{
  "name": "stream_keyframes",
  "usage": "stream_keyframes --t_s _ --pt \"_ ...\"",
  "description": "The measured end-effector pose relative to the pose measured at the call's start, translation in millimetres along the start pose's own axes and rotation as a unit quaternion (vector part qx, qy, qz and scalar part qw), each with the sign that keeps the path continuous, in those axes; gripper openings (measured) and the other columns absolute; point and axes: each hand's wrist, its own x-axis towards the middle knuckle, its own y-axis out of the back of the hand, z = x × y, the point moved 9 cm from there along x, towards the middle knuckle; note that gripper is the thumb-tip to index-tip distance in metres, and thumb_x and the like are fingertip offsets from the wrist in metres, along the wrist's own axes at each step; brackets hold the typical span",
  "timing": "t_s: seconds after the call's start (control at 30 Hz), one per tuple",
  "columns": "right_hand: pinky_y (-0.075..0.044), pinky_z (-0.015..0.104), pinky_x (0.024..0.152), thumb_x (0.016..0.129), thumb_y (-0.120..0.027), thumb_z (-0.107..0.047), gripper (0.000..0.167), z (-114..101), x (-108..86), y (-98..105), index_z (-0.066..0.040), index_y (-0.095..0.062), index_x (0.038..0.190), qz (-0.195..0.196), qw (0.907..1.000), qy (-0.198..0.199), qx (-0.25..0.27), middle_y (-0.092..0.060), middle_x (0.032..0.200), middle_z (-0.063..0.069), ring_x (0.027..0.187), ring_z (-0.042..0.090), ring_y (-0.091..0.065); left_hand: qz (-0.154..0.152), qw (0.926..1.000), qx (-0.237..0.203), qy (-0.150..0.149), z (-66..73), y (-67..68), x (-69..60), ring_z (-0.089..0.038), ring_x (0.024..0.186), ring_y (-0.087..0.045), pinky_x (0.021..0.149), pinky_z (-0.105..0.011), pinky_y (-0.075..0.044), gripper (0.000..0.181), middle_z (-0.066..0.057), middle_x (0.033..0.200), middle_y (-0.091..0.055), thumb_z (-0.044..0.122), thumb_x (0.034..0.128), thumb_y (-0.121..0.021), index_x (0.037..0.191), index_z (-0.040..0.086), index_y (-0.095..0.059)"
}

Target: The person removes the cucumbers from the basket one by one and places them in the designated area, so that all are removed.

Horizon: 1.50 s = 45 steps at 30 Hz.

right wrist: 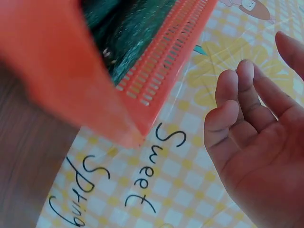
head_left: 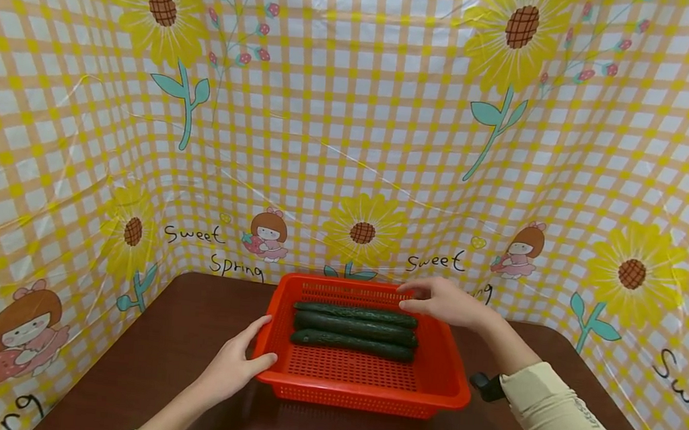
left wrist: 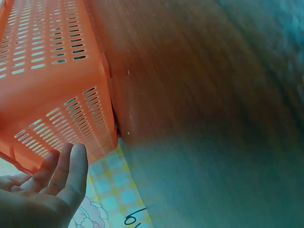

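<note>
Three long dark green cucumbers lie side by side in a red-orange plastic basket (head_left: 361, 393) with slotted walls; the front cucumber (head_left: 352, 344), middle cucumber (head_left: 355, 327) and rear cucumber (head_left: 351, 313) run left to right. My left hand (head_left: 234, 363) is at the basket's left side, its thumb at the rim. In the left wrist view, the fairly straight fingers of that hand (left wrist: 59, 183) are against the slotted wall. Above the back right corner is my right hand (head_left: 443, 302), fingers loosely bent and holding nothing. The right wrist view shows a gap between this hand (right wrist: 259, 137) and the basket wall.
The basket stands on a dark brown table (head_left: 190, 324). A checked cloth (head_left: 350, 141) with sunflowers and lettering rises behind the table and along both sides. A black object (head_left: 487, 387) is at my right wrist, close to the basket's right rim.
</note>
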Motion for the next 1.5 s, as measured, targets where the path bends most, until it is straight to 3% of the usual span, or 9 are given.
stream_keyframes --t_s 0.03,0.27,0.6,0.97,1.2,1.27,1.37,1.43,1.5 --pt "-0.048 0.039 0.069 0.100 -0.064 -0.035 0.044 0 2.6 -2 -0.009 -0.062 0.136 -0.007 0.9999 -0.004 0.011 -0.070 0.110 0.011 0.078 0.021 -0.059 0.001 1.0000 0.005 0.002 -1.7 0.1 0.0 -0.019 0.108 -0.066 0.082 -0.025 -0.053 0.070 -0.013 0.142 -0.056 0.023 0.0937 -0.071 0.155 0.018 -0.037" --pt "-0.040 0.036 0.056 0.099 -0.064 -0.033 0.044 5 24.3 -19 -0.013 -0.061 0.138 -0.044 0.9957 -0.036 0.074 -0.056 0.065 0.003 0.053 0.017 -0.042 0.003 0.9998 0.019 0.007 -6.1 2.9 -2.2 -0.019 0.111 -0.065 0.085 -0.025 -0.053 0.070 -0.012 0.143 -0.056 0.024 0.0946 -0.070 0.156 0.020 -0.036" --pt "-0.040 0.033 0.062 0.098 -0.067 -0.031 0.050 19 44.1 -39 -0.004 -0.059 0.139 -0.051 0.9904 -0.049 0.119 -0.066 0.110 0.011 0.066 0.017 -0.048 0.001 0.9996 0.028 -0.004 -3.7 3.7 -2.7 -0.020 0.113 -0.065 0.086 -0.024 -0.052 0.070 -0.014 0.144 -0.055 0.024 0.0950 -0.069 0.156 0.018 -0.036" --pt "-0.035 0.036 0.063 0.097 -0.067 -0.029 0.048 31 52.2 -53 -0.006 -0.060 0.139 -0.056 0.9879 -0.067 0.129 -0.064 0.113 0.009 0.070 0.023 -0.045 0.004 0.9997 0.023 -0.004 1.2 4.5 -1.9 -0.018 0.109 -0.066 0.084 -0.024 -0.052 0.070 -0.014 0.142 -0.057 0.022 0.0948 -0.069 0.156 0.019 -0.036" --pt "-0.033 0.035 0.063 0.095 -0.070 -0.025 0.045 41 51.6 -56 -0.007 -0.063 0.136 -0.049 0.9876 -0.084 0.123 -0.066 0.106 0.006 0.065 0.019 -0.039 0.004 0.9993 0.037 -0.011 4.4 0.9 1.9 -0.020 0.119 -0.063 0.095 -0.032 -0.051 0.070 -0.011 0.145 -0.055 0.024 0.0952 -0.069 0.157 0.020 -0.036" --pt "-0.036 0.035 0.065 0.094 -0.071 -0.024 0.044 43 51.3 -58 -0.007 -0.065 0.134 -0.050 0.9881 -0.086 0.117 -0.068 0.110 0.007 0.070 0.018 -0.045 0.006 0.9992 0.038 -0.009 3.3 0.5 0.9 -0.020 0.120 -0.062 0.096 -0.033 -0.051 0.070 -0.010 0.145 -0.055 0.024 0.0951 -0.069 0.157 0.020 -0.036" --pt "-0.049 0.040 0.080 0.093 -0.072 -0.025 0.042 45 51.1 -62 -0.008 -0.067 0.132 -0.051 0.9896 -0.080 0.108 -0.068 0.125 0.012 0.094 0.022 -0.061 0.006 0.9992 0.038 -0.005 2.0 0.4 -1.7 -0.020 0.121 -0.061 0.097 -0.033 -0.050 0.070 -0.010 0.147 -0.054 0.024 0.0950 -0.069 0.157 0.020 -0.036" --pt "-0.049 0.047 0.095 0.092 -0.074 -0.025 0.042 46 51.2 -64 -0.007 -0.068 0.130 -0.049 0.9900 -0.077 0.108 -0.063 0.136 0.013 0.118 0.029 -0.060 0.007 0.9993 0.036 -0.003 1.2 0.3 -3.3 -0.020 0.121 -0.062 0.095 -0.032 -0.051 0.070 -0.010 0.146 -0.054 0.024 0.0949 -0.069 0.157 0.020 -0.036" --pt "-0.046 0.052 0.102 0.092 -0.074 -0.026 0.042 47 51.3 -67 -0.006 -0.069 0.129 -0.050 0.9907 -0.073 0.103 -0.062 0.138 0.015 0.129 0.035 -0.054 0.005 0.9995 0.032 -0.004 1.0 -0.2 -4.0 -0.021 0.119 -0.062 0.093 -0.030 -0.051 0.070 -0.012 0.146 -0.055 0.023 0.0949 -0.069 0.156 0.019 -0.036"
